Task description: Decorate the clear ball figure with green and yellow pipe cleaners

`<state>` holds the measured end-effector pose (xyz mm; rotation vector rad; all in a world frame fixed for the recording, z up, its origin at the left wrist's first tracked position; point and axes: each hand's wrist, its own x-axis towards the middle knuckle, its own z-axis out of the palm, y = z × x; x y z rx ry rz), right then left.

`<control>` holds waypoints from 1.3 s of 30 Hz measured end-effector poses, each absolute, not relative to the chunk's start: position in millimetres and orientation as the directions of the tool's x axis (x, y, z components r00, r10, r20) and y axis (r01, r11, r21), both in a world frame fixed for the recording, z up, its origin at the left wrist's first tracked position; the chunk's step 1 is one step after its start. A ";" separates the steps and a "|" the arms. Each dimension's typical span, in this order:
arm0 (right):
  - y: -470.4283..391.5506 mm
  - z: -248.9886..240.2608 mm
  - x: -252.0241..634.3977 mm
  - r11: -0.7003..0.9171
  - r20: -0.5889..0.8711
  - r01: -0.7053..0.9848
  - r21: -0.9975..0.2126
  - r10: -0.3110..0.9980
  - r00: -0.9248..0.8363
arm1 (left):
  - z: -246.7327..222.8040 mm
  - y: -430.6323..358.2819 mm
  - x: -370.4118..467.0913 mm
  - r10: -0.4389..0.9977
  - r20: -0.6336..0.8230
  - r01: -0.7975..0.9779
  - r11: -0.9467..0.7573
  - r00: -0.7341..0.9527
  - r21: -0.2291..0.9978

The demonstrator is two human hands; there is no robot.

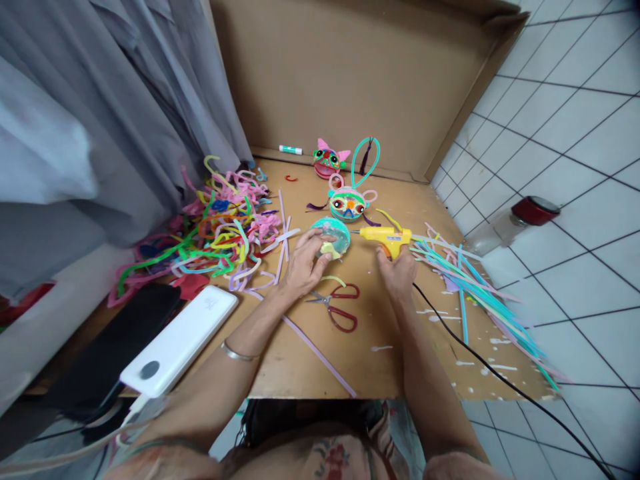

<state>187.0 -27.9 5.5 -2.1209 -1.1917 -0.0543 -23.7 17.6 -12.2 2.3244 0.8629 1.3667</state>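
Observation:
My left hand (pixel 307 261) is closed around the near-left side of a round turquoise piece (pixel 340 233) with a pale, see-through middle. A small light-yellow piece (pixel 330 251) shows by its fingertips; I cannot tell whether it is fixed on. In my right hand (pixel 397 270) is a yellow hot glue gun (pixel 385 235), its nozzle pointing left, close to the round piece's right edge. Red-handled scissors (pixel 340 310) lie spread on the table nearer to me. Just behind the round piece stands a turquoise animal-face ornament (pixel 349 205) with pink ears and a looped handle.
A tangled heap of coloured pipe cleaners (pixel 225 227) fills the left. Straight pipe cleaners (pixel 465 280) lie at right, near a red-lidded clear jar (pixel 523 223). The glue gun's black cord (pixel 480 363) runs off right. A white power bank (pixel 180 340) sits front left; cardboard (pixel 340 80) stands behind.

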 end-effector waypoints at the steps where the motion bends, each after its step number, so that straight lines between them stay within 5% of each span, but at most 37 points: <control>1: -27.2 4.4 191.3 -0.360 0.333 0.750 -0.555 0.730 0.597 | -11.9 17.4 -23.6 0.641 0.677 0.340 -0.767 0.362 0.544; 8: -22.7 -9.9 212.7 -0.553 0.140 0.715 -0.428 0.741 0.656 | -9.7 16.9 -23.9 0.674 0.659 0.340 -0.738 0.335 0.582; 14: -31.3 -11.0 204.1 -0.460 0.392 0.857 -0.231 0.763 0.515 | -10.1 18.1 -24.2 0.690 0.649 0.352 -0.723 0.322 0.594; 19: -30.0 17.9 169.7 0.198 0.456 0.799 -0.567 0.884 0.105 | -11.0 18.3 -23.8 0.682 0.650 0.340 -0.731 0.336 0.592; 21: -24.8 27.1 151.2 0.317 0.455 0.729 -0.606 0.891 -0.009 | -12.0 18.9 -23.7 0.675 0.661 0.337 -0.737 0.327 0.586; 28: -8.2 22.1 117.6 0.294 0.376 0.581 -0.759 0.926 0.022 | -13.2 21.2 -23.7 0.672 0.669 0.323 -0.740 0.317 0.590; 33: 5.2 23.2 131.7 0.265 0.334 0.299 -0.917 0.919 0.209 | -10.3 20.5 -22.8 0.675 0.676 0.327 -0.736 0.294 0.593; 39: 27.0 30.0 143.5 0.338 0.381 0.178 -0.924 0.856 0.350 | -14.3 25.7 -21.9 0.634 0.714 0.351 -0.768 0.297 0.536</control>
